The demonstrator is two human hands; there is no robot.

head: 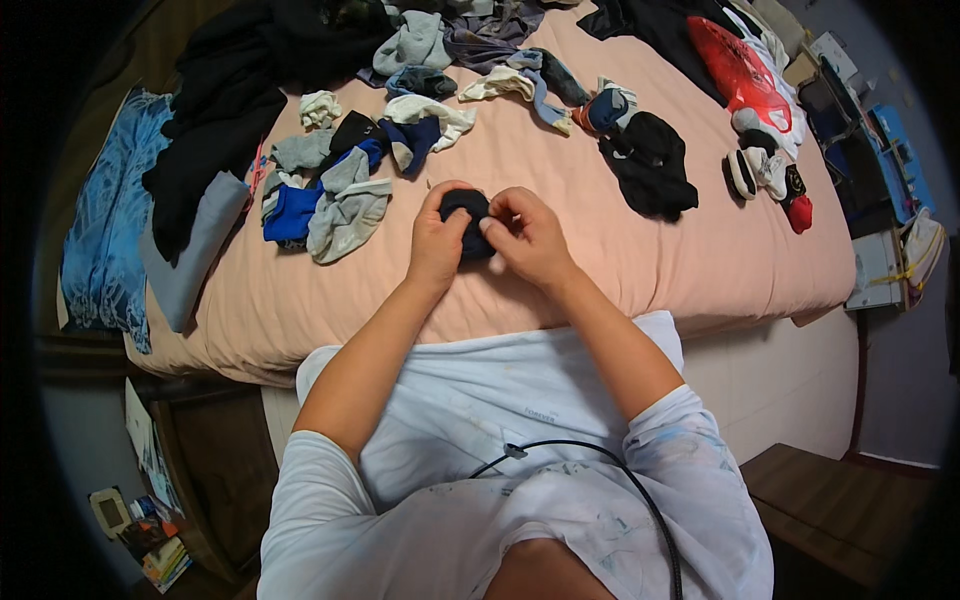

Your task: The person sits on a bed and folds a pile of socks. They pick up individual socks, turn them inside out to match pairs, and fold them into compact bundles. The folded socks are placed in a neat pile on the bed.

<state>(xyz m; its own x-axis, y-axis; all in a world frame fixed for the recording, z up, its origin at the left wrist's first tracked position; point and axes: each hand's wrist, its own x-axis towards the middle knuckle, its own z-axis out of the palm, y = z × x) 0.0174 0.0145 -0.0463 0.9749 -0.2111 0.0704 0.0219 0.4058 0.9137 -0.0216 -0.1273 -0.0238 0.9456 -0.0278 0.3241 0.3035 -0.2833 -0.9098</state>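
Note:
Both my hands hold a small dark, bunched fabric item, likely a rolled sock (pixel 468 206), just above the near part of the bed. My left hand (pixel 440 240) grips its left side with the thumb on top. Pinching its right edge is my right hand (pixel 529 240), fingers curled. Left of my hands lie a grey sock with a pale sole (pixel 349 221), a blue sock (pixel 291 214) and a navy and tan sock (pixel 414 142). To the right is a crumpled black cloth item (pixel 651 165). Several rolled sock bundles (pixel 757 169) sit farther right.
The pink bed sheet (pixel 555 180) spreads under everything. Black garments (pixel 217 127), a folded grey cloth (pixel 199 244) and a blue patterned pillow (pixel 116 217) lie left. More socks and clothes (pixel 491 34) cover the far side. A red plastic bag (pixel 739 71) is at the far right.

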